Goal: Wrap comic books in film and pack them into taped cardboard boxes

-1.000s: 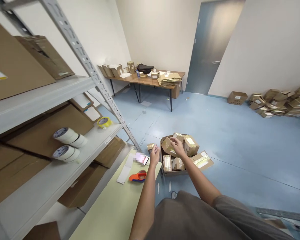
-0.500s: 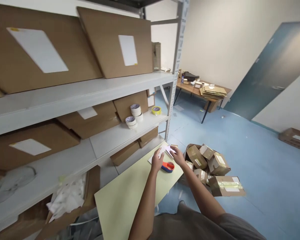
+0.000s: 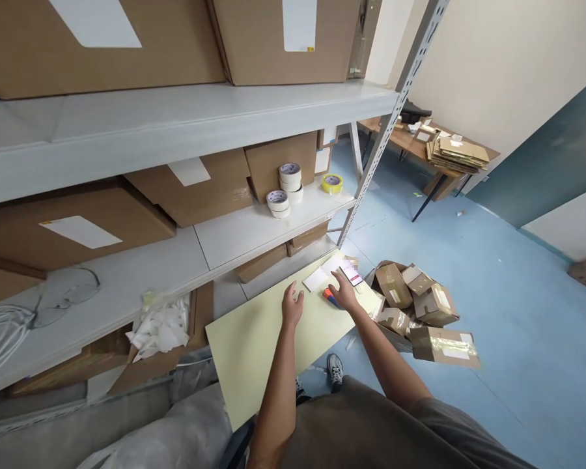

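My left hand is open above the pale yellow board of the table, fingers apart and nothing in it. To its right, my right hand has its fingers stretched out and also looks empty. It partly covers a red and blue object, which resembles a small tape dispenser. Just beyond its fingers lies a phone with a lit screen. White sheets of paper lie on the board between and beyond my hands; whether the right fingertips touch the phone or paper I cannot tell.
A metal shelf with large cartons runs along the left. White tape rolls and a yellow tape roll sit on its middle level. Small boxes fill a carton on the floor at right. Flattened cardboard is stacked on a far table.
My hands have moved apart; the white paper held between them is out of my fingers. The left hand has drawn back and opened. My view has tipped downward.
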`<state>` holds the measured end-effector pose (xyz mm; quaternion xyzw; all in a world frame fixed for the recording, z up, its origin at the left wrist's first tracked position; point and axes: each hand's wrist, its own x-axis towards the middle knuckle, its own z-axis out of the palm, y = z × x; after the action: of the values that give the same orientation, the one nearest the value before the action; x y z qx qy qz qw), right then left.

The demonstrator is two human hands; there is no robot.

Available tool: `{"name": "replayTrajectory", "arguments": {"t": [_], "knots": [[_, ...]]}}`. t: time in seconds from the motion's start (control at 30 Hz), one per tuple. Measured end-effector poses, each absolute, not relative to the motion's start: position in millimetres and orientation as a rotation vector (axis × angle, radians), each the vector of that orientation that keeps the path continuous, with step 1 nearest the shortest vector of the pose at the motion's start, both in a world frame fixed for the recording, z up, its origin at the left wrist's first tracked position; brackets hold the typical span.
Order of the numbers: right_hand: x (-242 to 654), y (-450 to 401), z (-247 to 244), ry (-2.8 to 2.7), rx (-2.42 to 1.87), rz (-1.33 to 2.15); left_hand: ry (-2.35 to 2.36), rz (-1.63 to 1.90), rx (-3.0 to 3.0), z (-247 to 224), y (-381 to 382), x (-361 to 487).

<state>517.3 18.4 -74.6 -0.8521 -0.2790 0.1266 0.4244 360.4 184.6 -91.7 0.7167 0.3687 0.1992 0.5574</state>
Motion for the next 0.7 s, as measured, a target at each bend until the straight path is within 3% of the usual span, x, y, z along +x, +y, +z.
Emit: {"name": "replayTrajectory", "arguments": {"t": [0.33,0.5,0.7], "knots": [[556.9,-37.8,-161.8,-0.641,-2.321,0.408,1.034,0.324,1.646,-127.6,120.4,368.0],[546.0,-49.2,-208.3,-0.775,-2.369,0.676,1.069,0.279,1.666,-143.9,78.7,353.3],[524.6,-49.6,-235.2,-0.806,-2.427,0.743,1.129,0.185,1.622,-151.9,45.6,332.7]]}}
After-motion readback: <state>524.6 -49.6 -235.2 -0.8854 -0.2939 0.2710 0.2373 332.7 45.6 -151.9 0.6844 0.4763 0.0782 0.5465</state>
